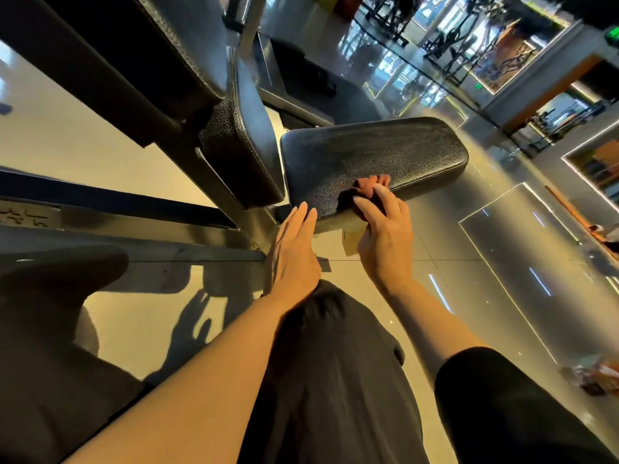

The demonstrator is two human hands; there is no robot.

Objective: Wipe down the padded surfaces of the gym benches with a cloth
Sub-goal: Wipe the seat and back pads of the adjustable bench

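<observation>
A black padded seat (378, 155) juts out at mid-frame, joined to a black padded backrest (248, 152) that rises up to the left. A small reddish-brown cloth (370, 185) lies bunched on the seat's near edge. My right hand (385, 239) grips the cloth there, fingers curled over it and pressing it to the pad. My left hand (294, 252) is flat with straight fingers, its fingertips touching the seat's near left corner.
The dark metal frame of the machine (110, 199) runs along the left. A second black pad (60, 272) sits low at the left. Glossy tiled floor (502, 262) spreads right. Other gym machines (452, 45) stand far back. My dark-clothed knee (335, 363) is below my hands.
</observation>
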